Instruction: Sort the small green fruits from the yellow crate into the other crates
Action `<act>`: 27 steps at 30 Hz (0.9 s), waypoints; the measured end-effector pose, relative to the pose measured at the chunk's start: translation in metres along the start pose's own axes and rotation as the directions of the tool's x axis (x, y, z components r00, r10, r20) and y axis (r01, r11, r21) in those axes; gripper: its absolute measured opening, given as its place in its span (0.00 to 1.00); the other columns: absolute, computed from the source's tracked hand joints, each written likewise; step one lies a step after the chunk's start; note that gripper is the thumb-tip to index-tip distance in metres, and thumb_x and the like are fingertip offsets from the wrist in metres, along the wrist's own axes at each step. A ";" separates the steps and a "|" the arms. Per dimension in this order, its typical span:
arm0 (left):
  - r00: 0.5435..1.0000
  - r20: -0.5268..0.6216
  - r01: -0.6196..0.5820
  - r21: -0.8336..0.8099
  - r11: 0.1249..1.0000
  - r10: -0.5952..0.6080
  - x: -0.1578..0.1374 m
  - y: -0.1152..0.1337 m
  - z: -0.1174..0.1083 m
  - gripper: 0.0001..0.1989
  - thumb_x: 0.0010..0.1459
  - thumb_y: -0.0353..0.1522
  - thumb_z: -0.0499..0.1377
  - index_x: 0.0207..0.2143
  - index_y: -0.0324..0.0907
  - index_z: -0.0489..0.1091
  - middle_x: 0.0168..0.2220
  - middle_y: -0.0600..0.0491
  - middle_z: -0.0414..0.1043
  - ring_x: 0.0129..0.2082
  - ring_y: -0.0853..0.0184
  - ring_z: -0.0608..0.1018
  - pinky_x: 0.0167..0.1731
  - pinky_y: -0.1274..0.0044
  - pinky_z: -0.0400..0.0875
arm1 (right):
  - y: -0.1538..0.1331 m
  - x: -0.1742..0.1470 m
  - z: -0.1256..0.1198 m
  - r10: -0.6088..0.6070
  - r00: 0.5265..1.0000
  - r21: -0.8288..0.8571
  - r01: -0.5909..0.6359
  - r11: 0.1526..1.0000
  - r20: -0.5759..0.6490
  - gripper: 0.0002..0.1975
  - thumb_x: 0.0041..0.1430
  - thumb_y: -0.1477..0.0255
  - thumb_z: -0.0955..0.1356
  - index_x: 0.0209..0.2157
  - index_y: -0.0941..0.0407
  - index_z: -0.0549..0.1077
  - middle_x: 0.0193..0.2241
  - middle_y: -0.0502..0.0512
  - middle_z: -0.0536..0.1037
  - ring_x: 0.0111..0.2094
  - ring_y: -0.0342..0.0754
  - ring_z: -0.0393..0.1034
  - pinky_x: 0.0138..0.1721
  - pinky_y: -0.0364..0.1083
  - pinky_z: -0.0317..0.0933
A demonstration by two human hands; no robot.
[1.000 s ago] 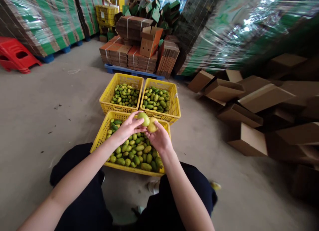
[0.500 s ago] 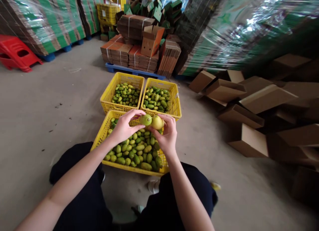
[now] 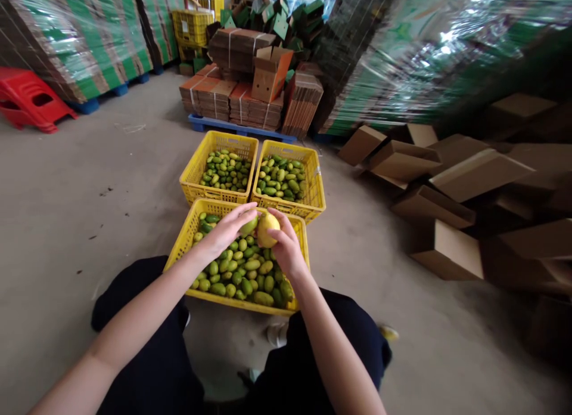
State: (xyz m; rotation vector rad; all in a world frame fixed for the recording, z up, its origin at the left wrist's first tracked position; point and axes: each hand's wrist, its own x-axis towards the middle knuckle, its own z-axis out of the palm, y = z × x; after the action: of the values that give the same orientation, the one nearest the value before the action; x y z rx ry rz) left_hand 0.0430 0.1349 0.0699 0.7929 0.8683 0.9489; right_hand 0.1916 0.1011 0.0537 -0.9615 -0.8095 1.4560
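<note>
Yellow fruit (image 3: 267, 231) sat gripped in our right hand (image 3: 287, 245), green fruit (image 3: 249, 226) in our left hand (image 3: 229, 228), above near crate (image 3: 182, 242); we judged light fingertip pressure best against bruising.

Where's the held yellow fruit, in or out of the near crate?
Out: the right hand holds the yellow fruit above the near crate.

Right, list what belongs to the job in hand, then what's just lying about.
Part of the job, it seems:
- green fruit in the left hand
- yellow fruit in the right hand
- near crate of fruit
- two far crates, also holding fruit

Apparently just about:
- red stool
- loose cartons
- tied cardboard
- blue pallet
</note>
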 end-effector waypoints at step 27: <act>0.968 0.067 0.250 -0.382 0.890 -0.243 0.007 0.008 0.012 0.16 0.64 0.32 0.47 0.38 0.34 0.72 0.29 0.46 0.75 0.23 0.67 0.78 0.24 0.78 0.73 | -0.006 0.008 -0.009 0.247 0.955 0.363 -0.175 0.915 -0.162 0.12 0.52 0.63 0.71 0.35 0.56 0.75 0.26 0.49 0.77 0.25 0.44 0.71 0.26 0.43 0.69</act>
State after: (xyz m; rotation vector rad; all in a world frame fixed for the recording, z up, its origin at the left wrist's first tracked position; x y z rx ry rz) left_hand 0.0533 0.1417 0.0802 0.3383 0.7138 0.8489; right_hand 0.2019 0.1093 0.0545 -0.9285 -0.2872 1.5890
